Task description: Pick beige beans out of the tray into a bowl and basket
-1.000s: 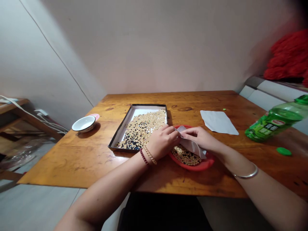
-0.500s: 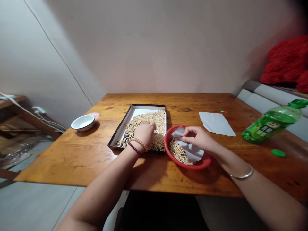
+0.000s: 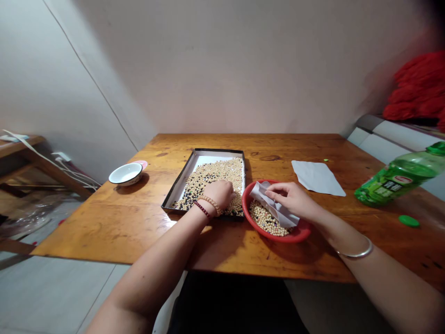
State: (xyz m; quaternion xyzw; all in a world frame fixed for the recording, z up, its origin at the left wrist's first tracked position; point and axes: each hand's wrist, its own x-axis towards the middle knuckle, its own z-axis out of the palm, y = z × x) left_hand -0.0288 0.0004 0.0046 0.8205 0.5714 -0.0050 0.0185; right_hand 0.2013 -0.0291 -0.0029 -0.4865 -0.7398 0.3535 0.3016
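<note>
A dark baking tray (image 3: 181, 181) lined with white holds a heap of pale and dark beans (image 3: 212, 176). My left hand (image 3: 219, 195) rests on the beans at the tray's near right corner, fingers curled down into them. Right of the tray a red bowl (image 3: 295, 235) holds more pale beans. My right hand (image 3: 294, 199) is over the bowl, pinching a folded white paper (image 3: 273, 206) that slopes down into it.
A white enamel bowl (image 3: 125, 174) stands at the table's left, with a pink lid behind it. A flat white sheet (image 3: 318, 177) lies at the back right. A green bottle (image 3: 399, 178) lies on its side, its green cap (image 3: 409, 221) nearby. Cables hang at left.
My left hand left the paper over the red bowl and moved left onto the beans in the tray. My right hand kept hold of the paper above the bowl.
</note>
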